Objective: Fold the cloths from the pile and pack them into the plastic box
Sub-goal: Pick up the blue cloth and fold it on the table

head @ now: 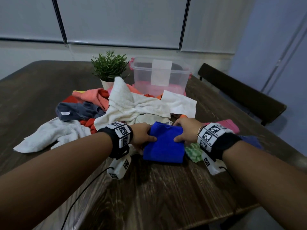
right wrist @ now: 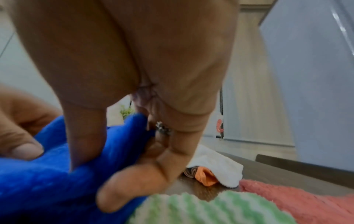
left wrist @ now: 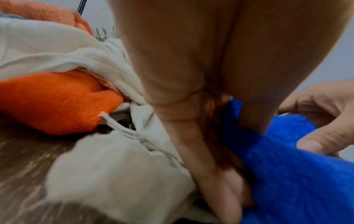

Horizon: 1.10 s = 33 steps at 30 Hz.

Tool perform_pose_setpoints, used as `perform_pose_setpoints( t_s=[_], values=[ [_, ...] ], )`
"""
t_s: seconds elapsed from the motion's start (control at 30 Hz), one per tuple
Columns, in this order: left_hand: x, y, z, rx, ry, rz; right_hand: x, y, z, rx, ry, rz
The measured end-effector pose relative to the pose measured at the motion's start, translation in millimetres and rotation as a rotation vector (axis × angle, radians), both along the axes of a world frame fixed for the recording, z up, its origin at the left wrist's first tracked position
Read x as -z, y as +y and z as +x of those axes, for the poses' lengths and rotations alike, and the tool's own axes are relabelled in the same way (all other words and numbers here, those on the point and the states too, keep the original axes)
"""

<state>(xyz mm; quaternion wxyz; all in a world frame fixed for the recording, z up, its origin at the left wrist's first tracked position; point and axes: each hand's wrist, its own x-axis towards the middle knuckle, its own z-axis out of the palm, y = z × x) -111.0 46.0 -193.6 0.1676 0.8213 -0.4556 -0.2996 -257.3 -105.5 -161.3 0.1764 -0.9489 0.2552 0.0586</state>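
Observation:
A folded blue cloth (head: 163, 145) lies on the wooden table in front of me. My left hand (head: 144, 136) grips its left edge, thumb on top and fingers underneath. My right hand (head: 186, 132) grips its right edge the same way. In the left wrist view the blue cloth (left wrist: 287, 166) runs between thumb and fingers; the right wrist view shows the blue cloth (right wrist: 47, 174) pinched likewise. Behind it sprawls the pile (head: 126, 105) of white, grey, orange and red cloths. The clear plastic box (head: 159, 75) stands at the back, with pink cloth showing low inside.
A potted plant (head: 108, 67) stands left of the box. A green-and-white cloth (head: 193, 151) and a pink cloth (head: 229, 124) lie by my right wrist. A dark chair (head: 240, 93) stands at the table's right edge. A white cloth (head: 54, 133) spreads at the left.

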Motion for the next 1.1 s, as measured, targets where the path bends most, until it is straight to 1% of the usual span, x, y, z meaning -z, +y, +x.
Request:
perform_pose_setpoints(
  t_s=[0.07,0.1,0.17,0.2,0.23,0.27,0.33,0.4,0.47,0.53,0.57,0.63,0.7,0.77,0.83,0.87,0.9,0.97,1.03,1.1],
  values=[
    [2,-5,0,0.053,-0.238,0.079,11,1,3,-0.012,0.072,-0.102],
    [2,-6,-1,0.039,-0.307,0.078,15,2,4,-0.024,0.071,-0.176],
    [2,-10,-2,-0.033,-0.354,0.043,18,6,4,-0.071,0.000,-0.341],
    [3,-12,-1,-0.063,-0.352,0.036,18,9,4,-0.117,-0.043,-0.421],
    [3,-14,0,-0.081,-0.322,0.044,19,12,5,-0.172,-0.066,-0.475],
    [3,-16,0,-0.088,-0.281,0.058,20,16,6,-0.216,-0.055,-0.486],
    [4,-20,1,-0.101,-0.189,0.085,24,25,8,-0.240,0.053,-0.393],
    [1,-21,-1,-0.102,-0.141,0.091,29,31,10,-0.239,0.158,-0.311],
    [-1,-21,-2,-0.138,-0.086,0.069,31,33,10,-0.234,0.165,-0.298],
    [-4,-18,-3,-0.183,-0.004,0.025,30,32,8,-0.210,0.107,-0.271],
    [-6,-17,-5,-0.206,0.046,-0.019,29,30,7,-0.183,0.047,-0.237],
    [-12,-15,-10,-0.254,0.167,-0.150,22,25,2,-0.106,-0.139,-0.210],
    [-21,-14,-17,-0.295,0.288,-0.275,12,18,-1,-0.048,-0.301,-0.247],
    [-29,-13,-18,-0.335,0.358,-0.346,1,7,-3,0.003,-0.372,-0.182],
    [-36,-14,-16,-0.376,0.397,-0.392,-6,-9,-6,0.092,-0.393,-0.085],
    [-38,-15,-14,-0.399,0.406,-0.408,-8,-17,-10,0.133,-0.372,-0.084],
    [-39,-16,-13,-0.420,0.418,-0.419,-9,-25,-15,0.156,-0.314,-0.108],
    [-39,-18,-10,-0.447,0.471,-0.438,-4,-35,-23,0.153,-0.095,-0.170],
    [-35,-21,-9,-0.479,0.518,-0.444,8,-34,-29,0.093,0.149,-0.174],
    [-30,-23,-9,-0.534,0.519,-0.441,21,-25,-32,0.011,0.314,-0.225]
  ],
)
